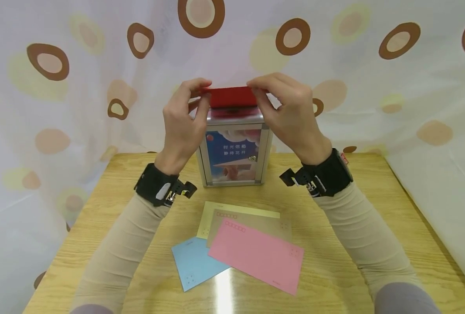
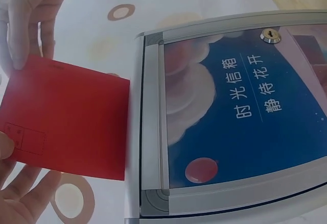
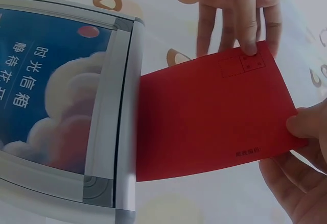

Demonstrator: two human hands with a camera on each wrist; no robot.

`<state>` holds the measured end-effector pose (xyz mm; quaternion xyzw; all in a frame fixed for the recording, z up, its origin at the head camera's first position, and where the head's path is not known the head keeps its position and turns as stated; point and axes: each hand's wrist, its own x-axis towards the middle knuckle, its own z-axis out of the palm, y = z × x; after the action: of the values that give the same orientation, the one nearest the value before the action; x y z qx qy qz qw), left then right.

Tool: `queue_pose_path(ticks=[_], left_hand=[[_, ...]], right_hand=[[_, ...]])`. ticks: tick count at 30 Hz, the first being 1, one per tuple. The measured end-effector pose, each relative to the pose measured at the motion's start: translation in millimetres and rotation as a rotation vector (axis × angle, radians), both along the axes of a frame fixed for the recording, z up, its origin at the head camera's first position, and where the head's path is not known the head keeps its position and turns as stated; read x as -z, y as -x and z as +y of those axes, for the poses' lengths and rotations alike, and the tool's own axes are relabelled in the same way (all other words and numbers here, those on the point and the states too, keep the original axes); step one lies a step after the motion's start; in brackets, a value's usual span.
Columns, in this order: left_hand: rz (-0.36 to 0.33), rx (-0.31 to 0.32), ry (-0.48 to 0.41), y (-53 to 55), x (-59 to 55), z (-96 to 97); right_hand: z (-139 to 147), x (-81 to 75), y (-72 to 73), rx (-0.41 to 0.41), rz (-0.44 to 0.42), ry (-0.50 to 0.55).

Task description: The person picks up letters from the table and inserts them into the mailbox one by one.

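Observation:
A red envelope [image 1: 233, 97] stands upright at the top of a metal-framed mailbox [image 1: 235, 152], its lower edge at the box's top. My left hand [image 1: 187, 120] pinches the envelope's left end between thumb and fingers. The right hand [image 1: 287, 111] pinches the opposite end in the same way. In the left wrist view the red envelope [image 2: 66, 119] reaches the frame of the mailbox [image 2: 240, 112], whose front has a blue picture panel and a round lock. The right wrist view shows the envelope [image 3: 214, 117] meeting the box's top edge, its lowest part hidden there.
On the wooden table [image 1: 146, 261] before the box, a pink envelope [image 1: 257, 257] overlaps a tan envelope [image 1: 249, 222], a yellow envelope [image 1: 206, 218] and a blue envelope [image 1: 198, 264]. Behind the table hangs a patterned white curtain [image 1: 232, 56].

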<state>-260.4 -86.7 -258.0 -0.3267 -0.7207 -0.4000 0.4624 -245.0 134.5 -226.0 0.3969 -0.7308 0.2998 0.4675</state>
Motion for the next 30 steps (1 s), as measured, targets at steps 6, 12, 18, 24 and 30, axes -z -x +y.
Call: queue_pose_path(ticks=[6,12,18,24,30], left_hand=[[0.054,0.007,-0.03,1.7,-4.0,0.5],[0.092,-0.002,0.024,8.9,-2.7,3.2],[0.062,-0.032,0.086,13.0,4.3,2.4],[-0.088,-0.049,0.119,14.4,8.0,2.0],[-0.204,-0.066,0.144,12.4,12.2,1.5]], right_hand=[[2.0,3.6,5.2,0.019,-0.005,-0.024],[4.6,7.9,10.6,0.058,-0.048,-0.048],[4.9,19.8,19.5,0.055,-0.128,-0.027],[0.3,28.1,27.7,0.074,-0.227,-0.006],[-4.0,36.1,31.9,0.091,-0.269,-0.028]])
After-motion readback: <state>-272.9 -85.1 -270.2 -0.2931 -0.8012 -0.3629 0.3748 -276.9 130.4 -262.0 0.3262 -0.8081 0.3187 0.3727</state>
